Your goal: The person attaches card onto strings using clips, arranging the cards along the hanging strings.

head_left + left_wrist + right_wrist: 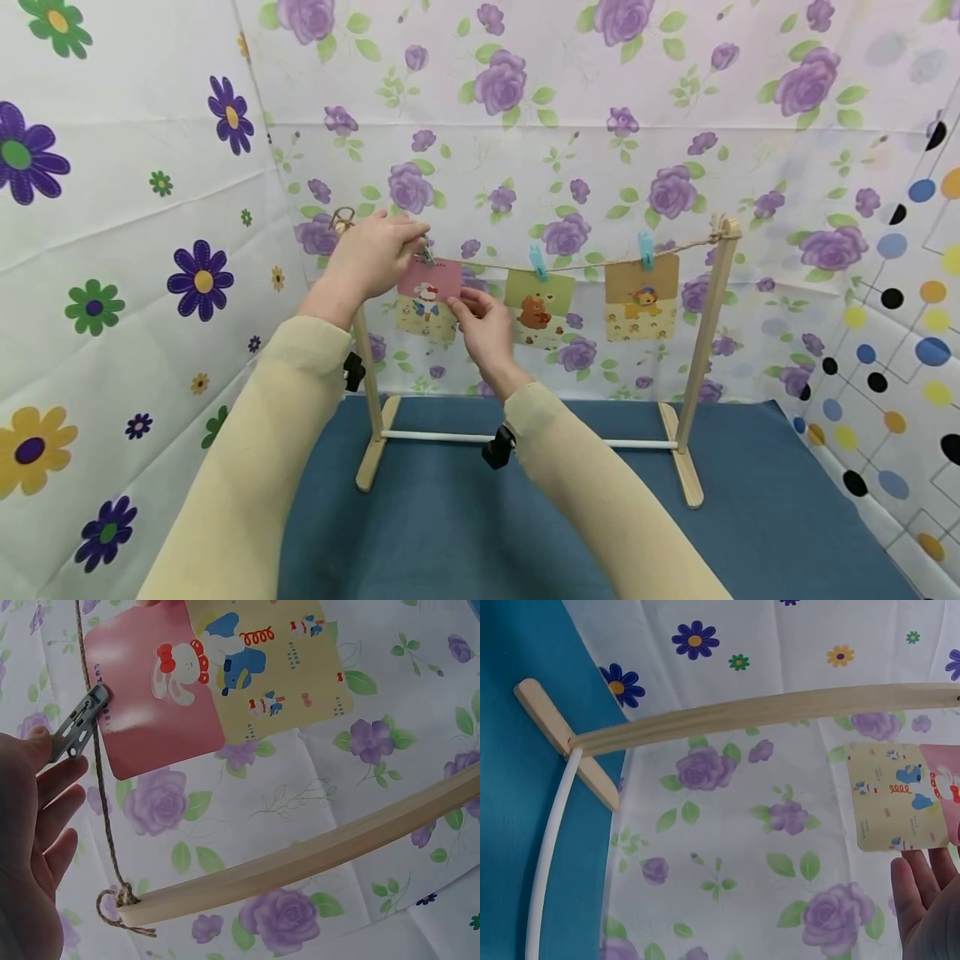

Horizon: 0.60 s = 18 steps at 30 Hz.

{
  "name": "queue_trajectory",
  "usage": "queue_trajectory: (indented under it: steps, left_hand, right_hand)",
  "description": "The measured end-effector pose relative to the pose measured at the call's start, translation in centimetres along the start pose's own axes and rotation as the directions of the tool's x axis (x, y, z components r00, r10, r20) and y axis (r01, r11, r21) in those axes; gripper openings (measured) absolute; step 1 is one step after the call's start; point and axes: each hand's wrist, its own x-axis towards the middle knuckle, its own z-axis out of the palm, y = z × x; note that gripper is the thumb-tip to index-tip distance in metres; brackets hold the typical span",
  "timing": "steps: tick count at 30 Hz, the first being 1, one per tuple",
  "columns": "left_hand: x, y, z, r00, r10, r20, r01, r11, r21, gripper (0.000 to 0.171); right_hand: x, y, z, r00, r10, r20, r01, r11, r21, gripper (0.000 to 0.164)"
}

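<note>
My left hand (378, 257) is up by the rope's left end, thumb and fingers pinching a grey clothespin (79, 724). The clothespin's tip sits over the rope (103, 802) and the top edge of a pink and cream card (161, 686) with a white rabbit on it. At the card's right edge, my right hand (487, 332) pinches it between thumb and fingers. In the right wrist view the lower half of the card (892, 799) shows above the right fingers (907, 896); the thumb's contact is mostly out of frame there.
Farther right on the rope, blue clothespins (538, 262) hold a green bear card (538, 292) and a brown lion card (637, 279). A wooden post (708, 342) stands at each end, joined low by a white rod (435, 436). Patterned cloth surrounds the blue table (405, 533).
</note>
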Motion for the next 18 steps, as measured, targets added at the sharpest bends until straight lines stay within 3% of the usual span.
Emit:
queue_trajectory:
  steps: [6,10,18]
  left_hand:
    - [-0.6,0.1,0.8,0.999,-0.008,-0.043,0.007,1.000,-0.027,0.047]
    - [-1.4,0.3,1.6,0.994,0.014,-0.108,-0.016,1.000,-0.022,0.049]
    - [-3.0,0.2,4.0,0.956,0.069,-0.286,-0.080,0.997,-0.025,0.048]
  right_hand:
    - [-0.3,0.5,-1.7,1.000,-0.004,0.009,0.005,0.999,-0.034,0.033]
    - [-0.6,0.9,-2.9,0.999,0.001,0.037,0.000,0.999,-0.040,0.036]
    - [-1.9,1.1,-4.7,0.990,-0.015,0.137,0.026,0.996,-0.084,0.026]
